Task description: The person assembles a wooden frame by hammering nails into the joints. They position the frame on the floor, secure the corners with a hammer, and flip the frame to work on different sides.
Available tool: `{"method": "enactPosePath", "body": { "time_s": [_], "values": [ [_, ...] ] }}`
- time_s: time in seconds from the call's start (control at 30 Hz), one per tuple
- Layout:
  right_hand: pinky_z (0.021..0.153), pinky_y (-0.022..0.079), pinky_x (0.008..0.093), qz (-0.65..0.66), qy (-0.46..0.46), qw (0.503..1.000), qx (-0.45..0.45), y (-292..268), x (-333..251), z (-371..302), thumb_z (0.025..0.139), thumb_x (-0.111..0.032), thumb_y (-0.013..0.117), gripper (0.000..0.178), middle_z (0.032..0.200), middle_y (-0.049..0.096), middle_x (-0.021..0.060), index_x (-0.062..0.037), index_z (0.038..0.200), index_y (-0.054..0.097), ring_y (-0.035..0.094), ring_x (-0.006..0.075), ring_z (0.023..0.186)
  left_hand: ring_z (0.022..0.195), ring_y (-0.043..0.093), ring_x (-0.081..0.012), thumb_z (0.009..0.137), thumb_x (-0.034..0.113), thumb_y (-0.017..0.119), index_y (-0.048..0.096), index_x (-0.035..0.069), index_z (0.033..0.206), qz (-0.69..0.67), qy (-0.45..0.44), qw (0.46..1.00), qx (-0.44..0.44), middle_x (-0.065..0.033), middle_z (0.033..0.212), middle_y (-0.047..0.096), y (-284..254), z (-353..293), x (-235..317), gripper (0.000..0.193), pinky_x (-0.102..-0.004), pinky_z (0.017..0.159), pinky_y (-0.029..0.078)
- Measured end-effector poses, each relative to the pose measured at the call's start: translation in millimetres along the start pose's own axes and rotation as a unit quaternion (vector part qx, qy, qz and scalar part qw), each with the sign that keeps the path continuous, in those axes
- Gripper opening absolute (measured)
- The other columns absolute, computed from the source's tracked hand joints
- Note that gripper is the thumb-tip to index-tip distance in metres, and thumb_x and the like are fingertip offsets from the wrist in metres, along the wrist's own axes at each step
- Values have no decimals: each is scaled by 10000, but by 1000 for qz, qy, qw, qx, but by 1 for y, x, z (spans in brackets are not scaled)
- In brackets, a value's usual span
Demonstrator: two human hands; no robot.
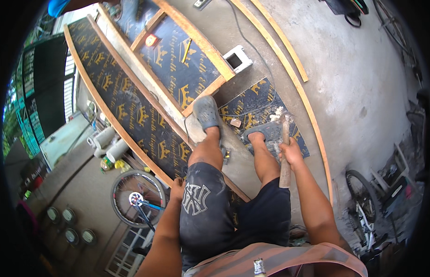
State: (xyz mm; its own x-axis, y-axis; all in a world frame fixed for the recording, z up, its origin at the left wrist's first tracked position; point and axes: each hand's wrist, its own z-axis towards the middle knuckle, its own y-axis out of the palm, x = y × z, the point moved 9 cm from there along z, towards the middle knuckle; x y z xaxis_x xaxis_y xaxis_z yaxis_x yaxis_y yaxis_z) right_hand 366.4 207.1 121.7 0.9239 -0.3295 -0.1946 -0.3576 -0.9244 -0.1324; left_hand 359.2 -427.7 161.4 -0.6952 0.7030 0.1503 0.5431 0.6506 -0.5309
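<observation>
Head view: concrete floor (pixel 344 97) lies between timber-edged panel (pixel 132 99) and bicycle (pixel 364 219).

Past the fingers of my right hand (pixel 292 154), the light was strongest: the concrete (pixel 344 60) there looked pale and nearly washed out. Beyond the fingers of my left hand (pixel 178 188), the ground (pixel 62 187) sank into dim grey-brown. Ahead of both, a bluish sheen lay on the panel (pixel 166 57). Shadows were soft. Close to my fingers, edges looked fairly crisp; far to their right, the bike (pixel 365 224) was murky. Fisheye distortion bowed the strip (pixel 313 124) right of my right hand, and black ringed everything.
</observation>
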Motion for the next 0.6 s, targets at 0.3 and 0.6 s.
{"method": "enactPosePath", "body": {
  "time_s": [0.3, 0.6],
  "values": [
    [537, 521, 376, -159, -13, 987, -20, -27, -4, -19, 948, -96, 652, 334, 867, 589, 95, -1, 1223, 488, 602, 189, 613, 1060, 676, -213, 1039, 415, 638, 611, -25, 1320, -127, -92, 988, 0, -148, 1167, 725, 81, -46, -48, 523, -330, 954, 514],
    [579, 557, 368, -222, -43, 970, -92, 13, -19, -48, 971, -160, 690, 365, 912, 628, 114, 22, 1240, 523, 650, 209, 654, 913, 640, -152, 1014, 399, 669, 645, -1, 1259, -116, -8, 993, 35, -85, 1004, 709, 35, -4, 125, 469, -315, 854, 519]
  ]
}}
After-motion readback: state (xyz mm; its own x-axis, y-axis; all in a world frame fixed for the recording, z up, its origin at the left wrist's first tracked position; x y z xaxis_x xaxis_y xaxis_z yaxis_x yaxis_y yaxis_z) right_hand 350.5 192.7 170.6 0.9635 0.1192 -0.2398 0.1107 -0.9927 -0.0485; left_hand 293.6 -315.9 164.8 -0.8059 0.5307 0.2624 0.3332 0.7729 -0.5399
